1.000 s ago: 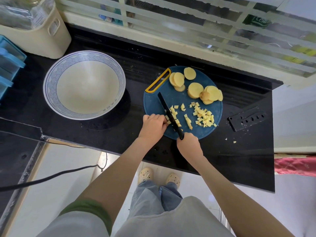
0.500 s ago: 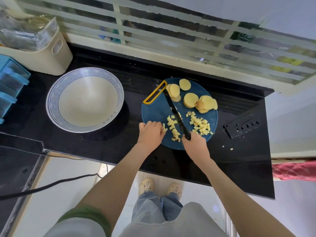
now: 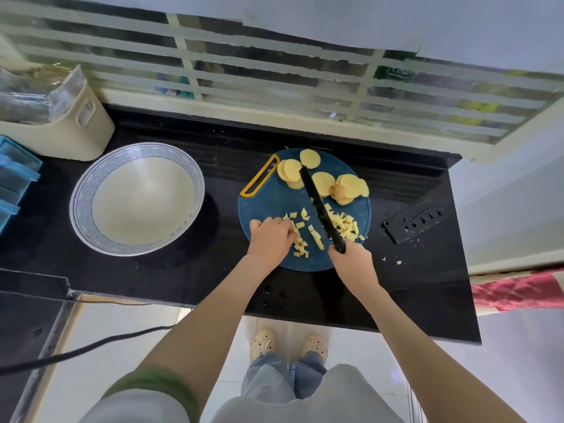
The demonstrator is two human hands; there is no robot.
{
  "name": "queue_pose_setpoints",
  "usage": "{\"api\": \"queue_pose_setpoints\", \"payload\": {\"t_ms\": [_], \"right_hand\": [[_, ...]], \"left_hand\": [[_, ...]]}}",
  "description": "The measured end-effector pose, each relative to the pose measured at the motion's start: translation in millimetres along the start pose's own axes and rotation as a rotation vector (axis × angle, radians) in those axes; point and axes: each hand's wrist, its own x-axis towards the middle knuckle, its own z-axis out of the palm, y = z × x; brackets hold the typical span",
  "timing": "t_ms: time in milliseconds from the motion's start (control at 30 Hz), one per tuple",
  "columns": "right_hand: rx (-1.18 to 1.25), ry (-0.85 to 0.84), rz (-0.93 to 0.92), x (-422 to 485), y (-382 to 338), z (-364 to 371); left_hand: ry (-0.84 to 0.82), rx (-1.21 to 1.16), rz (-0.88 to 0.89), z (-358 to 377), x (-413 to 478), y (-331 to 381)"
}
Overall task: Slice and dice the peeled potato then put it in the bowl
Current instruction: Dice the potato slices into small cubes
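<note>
- The right grip [image 3: 354, 264] is closing round the handle of the black knife [image 3: 317, 203] at the near right edge of the round blue cutting board [image 3: 271, 206]. The blade is pointing far and slightly left, and its tip is lying over the potato slices [image 3: 323, 183].
- The diced potato [image 3: 346, 227] is lying on the near half of the board on both sides of the blade. A heap is sitting just right of it, and looser cubes are spreading left of it up to the left grip [image 3: 270, 239].
- The left grip is resting on the near left part of the board with its fingers curling down onto the cubes.
- Its fingertips are hiding under the knuckles, so I cannot tell whether they are pinching a piece.
- The right grip is covering most of the knife handle.
- The slices are sitting in overlapping stacks on the far half of the board.
- The patterned bowl [image 3: 76, 206] is standing on the black counter [image 3: 183, 270], left of the board and apart from it, showing only its cream inside.
- A cream basket [image 3: 76, 129] at far left is holding clear plastic packets, and the frame edge is cutting it off.
- A black knife sheath [image 3: 415, 222] is lying right of the board, with potato scraps [image 3: 398, 263] near it.
</note>
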Motion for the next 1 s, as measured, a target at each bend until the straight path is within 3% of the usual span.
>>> {"api": "queue_pose_setpoints", "payload": {"t_ms": [200, 333, 800, 1000], "right_hand": [[0.031, 0.011, 0.011, 1, 6, -4], [0.039, 0.015, 0.024, 2, 12, -2], [-0.003, -0.001, 0.008, 10, 13, 0], [0.015, -0.016, 0.011, 11, 13, -4]], "left_hand": [[0.103, 0.014, -0.13, 4, -5, -3], [-0.001, -0.045, -0.292, 8, -3, -11], [-0.035, -0.104, -0.198, 16, 10, -4], [-0.073, -0.271, -0.202, 15, 14, -2]]}}
